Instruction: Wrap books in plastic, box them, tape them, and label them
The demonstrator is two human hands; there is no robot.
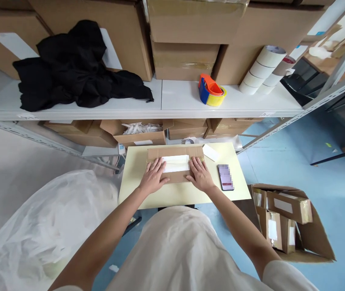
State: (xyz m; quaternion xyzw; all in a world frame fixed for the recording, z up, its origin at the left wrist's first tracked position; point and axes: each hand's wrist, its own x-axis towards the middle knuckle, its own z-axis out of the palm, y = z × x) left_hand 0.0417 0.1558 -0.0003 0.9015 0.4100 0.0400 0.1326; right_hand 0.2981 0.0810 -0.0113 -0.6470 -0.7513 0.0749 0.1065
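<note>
A brown cardboard box (pixel 178 177) lies on the pale yellow table (pixel 136 190), with a white label (pixel 176 163) across its top. My left hand (pixel 154 176) rests on the box's left part, its fingers spread out and their tips by the label's left end. On the right part lies my right hand (pixel 201 173), fingers stretched forward near the label's other end. Neither hand grips anything; both press flat on the cardboard. Right of the box are a small white paper slip (pixel 211 152) and a phone (pixel 226 177) with a lit screen.
Ahead, a shelf (pixel 178 95) carries black cloth (pixel 69 68), a tape dispenser (pixel 211 91) and tape rolls (pixel 261 70). An open carton (pixel 314 226) with several labelled boxes stands on the floor at right. A large translucent plastic bag (pixel 51 222) bulges at left.
</note>
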